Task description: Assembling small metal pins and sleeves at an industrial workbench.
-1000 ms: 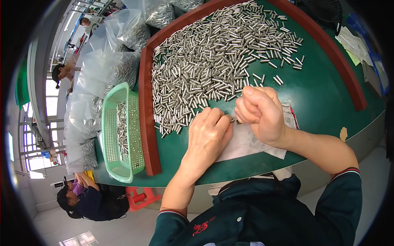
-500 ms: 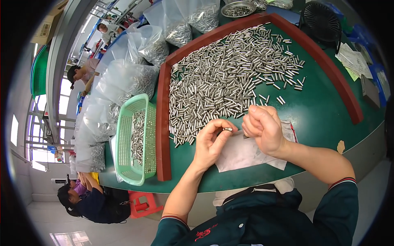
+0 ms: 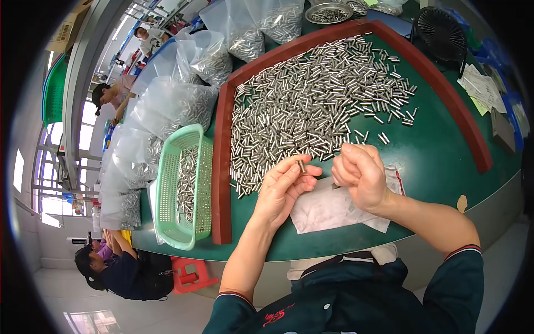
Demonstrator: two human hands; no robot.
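Note:
Between the thumb and fingertips of my left hand is a small shiny metal cylinder, held upright. The other fingers of that hand are half curled, palm partly up. My right hand is closed in a fist just to the right, apart from the left. A small dark edge shows under its fingers; what it holds is hidden. Beneath both hands lies a stained whitish cloth on the green table. Beyond them spreads a large heap of similar metal cylinders.
A dark red wooden frame borders the heap. Left of it stands a light green basket partly filled with cylinders. Filled plastic bags line the table's left side. At the back are a metal bowl and a black fan. Other people sit at left.
My left hand has turned its palm more upward and its fingers have spread a little. The cylinder has tipped from lying sideways to upright. My right fist has barely moved.

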